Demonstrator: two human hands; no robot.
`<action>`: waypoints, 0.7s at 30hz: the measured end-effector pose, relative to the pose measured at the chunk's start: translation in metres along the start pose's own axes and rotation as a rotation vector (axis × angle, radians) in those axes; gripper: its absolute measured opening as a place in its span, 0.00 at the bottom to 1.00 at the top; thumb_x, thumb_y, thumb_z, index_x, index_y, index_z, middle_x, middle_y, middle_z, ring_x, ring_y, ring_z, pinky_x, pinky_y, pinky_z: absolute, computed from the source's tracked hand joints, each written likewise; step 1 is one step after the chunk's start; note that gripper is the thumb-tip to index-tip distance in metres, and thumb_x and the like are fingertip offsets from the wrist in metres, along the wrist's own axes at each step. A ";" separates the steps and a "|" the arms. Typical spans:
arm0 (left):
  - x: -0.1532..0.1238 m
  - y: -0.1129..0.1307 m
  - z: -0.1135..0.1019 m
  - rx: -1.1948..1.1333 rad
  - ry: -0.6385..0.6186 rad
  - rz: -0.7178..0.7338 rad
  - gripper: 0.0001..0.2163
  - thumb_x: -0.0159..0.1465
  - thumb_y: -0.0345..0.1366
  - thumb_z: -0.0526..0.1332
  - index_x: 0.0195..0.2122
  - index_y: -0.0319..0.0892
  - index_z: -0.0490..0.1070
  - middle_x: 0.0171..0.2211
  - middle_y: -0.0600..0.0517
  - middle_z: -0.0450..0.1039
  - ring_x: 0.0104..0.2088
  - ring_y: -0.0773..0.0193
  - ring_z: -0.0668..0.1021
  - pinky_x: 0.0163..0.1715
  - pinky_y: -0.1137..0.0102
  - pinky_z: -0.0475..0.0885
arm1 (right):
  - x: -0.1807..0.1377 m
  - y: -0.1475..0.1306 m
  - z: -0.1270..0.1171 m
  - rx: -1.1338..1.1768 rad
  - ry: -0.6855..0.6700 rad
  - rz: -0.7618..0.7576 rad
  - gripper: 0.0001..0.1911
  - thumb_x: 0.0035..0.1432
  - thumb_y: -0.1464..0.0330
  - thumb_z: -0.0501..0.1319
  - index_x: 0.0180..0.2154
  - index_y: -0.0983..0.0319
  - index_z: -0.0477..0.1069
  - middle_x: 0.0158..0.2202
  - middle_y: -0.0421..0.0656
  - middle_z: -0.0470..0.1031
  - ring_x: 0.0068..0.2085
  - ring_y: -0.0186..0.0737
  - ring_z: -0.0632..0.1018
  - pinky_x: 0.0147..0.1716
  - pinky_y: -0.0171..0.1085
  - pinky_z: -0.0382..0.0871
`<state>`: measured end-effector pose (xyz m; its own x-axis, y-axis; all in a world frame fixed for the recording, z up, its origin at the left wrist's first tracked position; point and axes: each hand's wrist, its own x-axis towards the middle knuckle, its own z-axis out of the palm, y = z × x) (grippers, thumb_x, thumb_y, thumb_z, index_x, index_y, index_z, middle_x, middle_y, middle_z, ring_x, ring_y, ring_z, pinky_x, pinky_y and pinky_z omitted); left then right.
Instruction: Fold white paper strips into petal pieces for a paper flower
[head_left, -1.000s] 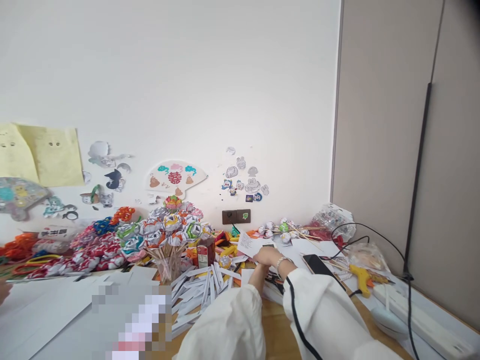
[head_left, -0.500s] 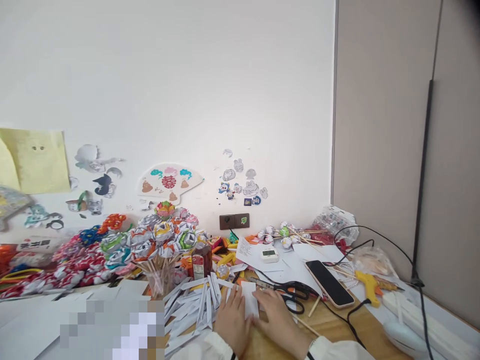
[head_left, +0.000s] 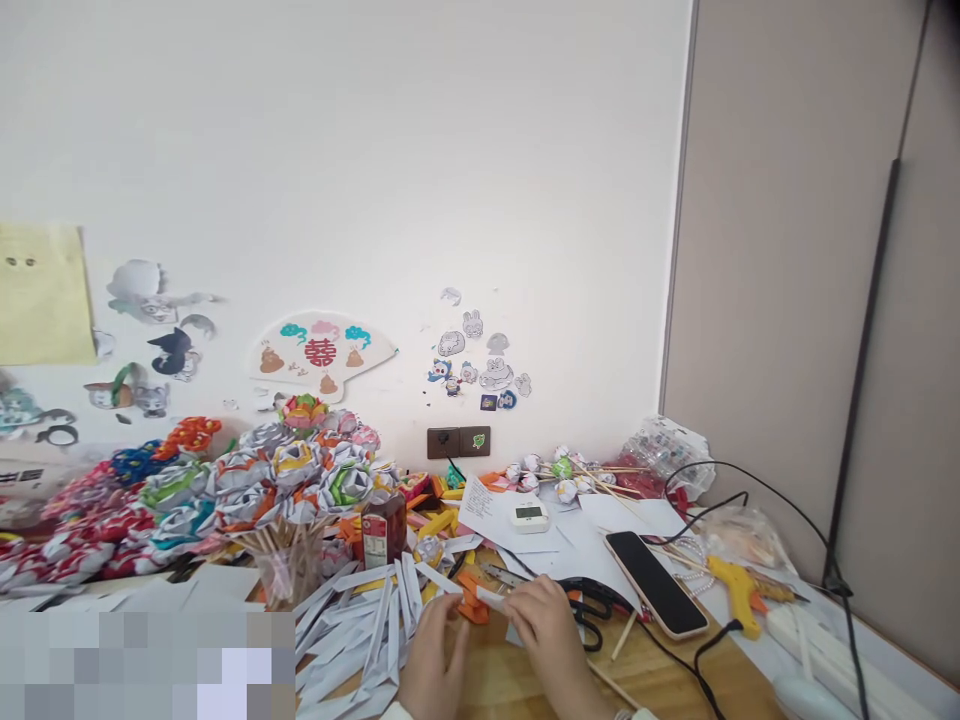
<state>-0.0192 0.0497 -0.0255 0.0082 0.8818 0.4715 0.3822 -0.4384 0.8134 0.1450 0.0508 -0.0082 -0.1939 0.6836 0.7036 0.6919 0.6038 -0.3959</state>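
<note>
A narrow piece of folded white paper (head_left: 491, 598) shows between my hands, above the wooden table. My right hand (head_left: 546, 622) pinches its right end between thumb and fingers. Bent inward, my left hand (head_left: 436, 650) has its fingertips closed at the paper's left side; the exact grip is partly hidden. Folded orange paper (head_left: 472, 606) shows right at the fingertips, and I cannot tell whether it is joined to the white piece. Another white paper piece (head_left: 514, 635) lies partly under my right hand. Black-handled scissors (head_left: 592, 605) rest just beyond that hand.
Many folded white strips (head_left: 367, 620) spread left of my hands. Behind them stand a bottle (head_left: 383, 535), a cup of sticks (head_left: 283, 575) and heaped paper flowers (head_left: 247, 480). A timer (head_left: 530, 516), a phone (head_left: 655, 583), cables and a yellow glue gun (head_left: 739, 595) lie rightward.
Both hands were lying over a white paper on the table; now their fingers are bent and pinching, with the paper raised between them. Orange paper now shows there. The view has turned slightly right.
</note>
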 end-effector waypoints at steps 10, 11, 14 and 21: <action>0.002 0.014 0.009 -1.093 -0.122 -0.596 0.23 0.53 0.54 0.48 0.33 0.39 0.69 0.32 0.44 0.75 0.37 0.56 0.75 0.37 0.64 0.69 | -0.003 -0.049 0.023 0.178 0.018 -0.057 0.10 0.55 0.70 0.51 0.24 0.60 0.67 0.25 0.40 0.69 0.31 0.39 0.68 0.32 0.38 0.60; 0.004 0.013 0.006 -1.089 -0.103 -0.587 0.23 0.53 0.53 0.48 0.33 0.38 0.69 0.32 0.44 0.75 0.38 0.55 0.74 0.38 0.63 0.69 | -0.004 -0.053 0.022 0.166 -0.025 -0.116 0.09 0.54 0.71 0.52 0.24 0.60 0.67 0.25 0.40 0.70 0.32 0.39 0.68 0.34 0.39 0.59; 0.011 0.011 -0.005 -1.081 -0.117 -0.625 0.22 0.54 0.52 0.49 0.31 0.36 0.69 0.30 0.42 0.75 0.41 0.53 0.73 0.41 0.61 0.67 | -0.005 -0.055 0.018 0.139 -0.085 -0.185 0.08 0.54 0.73 0.52 0.27 0.59 0.68 0.30 0.40 0.71 0.34 0.38 0.68 0.36 0.39 0.58; 0.012 0.013 -0.008 -1.059 -0.079 -0.587 0.18 0.56 0.48 0.50 0.28 0.37 0.69 0.26 0.43 0.76 0.38 0.54 0.75 0.39 0.62 0.67 | -0.004 -0.045 0.011 0.137 -0.118 -0.178 0.07 0.53 0.69 0.54 0.26 0.58 0.68 0.31 0.38 0.70 0.36 0.38 0.67 0.37 0.39 0.58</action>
<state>-0.0216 0.0536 -0.0063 0.1580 0.9859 -0.0547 -0.5978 0.1396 0.7894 0.1067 0.0250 0.0005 -0.3898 0.6002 0.6985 0.5405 0.7631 -0.3542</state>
